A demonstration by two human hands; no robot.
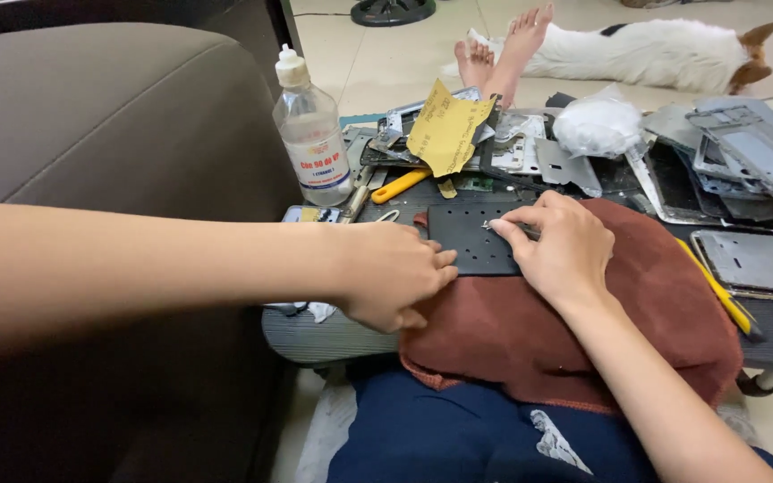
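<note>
The left hand (395, 277) rests curled against the black perforated plate (471, 237) on the brown cloth (655, 304). The right hand (556, 246) pinches a thin metal tool (505, 227) on it

Two hands are counted: one left hand (393, 275) and one right hand (555, 246). One black perforated plate (469, 236), one clear bottle (312, 131), one red-brown cloth (637, 304) and one dog (664, 52) are counted.

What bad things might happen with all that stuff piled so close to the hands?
The clear bottle stands upright right beside the left hand; a bump might tip it over. The right hand pinches a thin metal tool on the black plate, which could slip and poke a finger. The plate rests on a soft red cloth, so it may slide.
</note>
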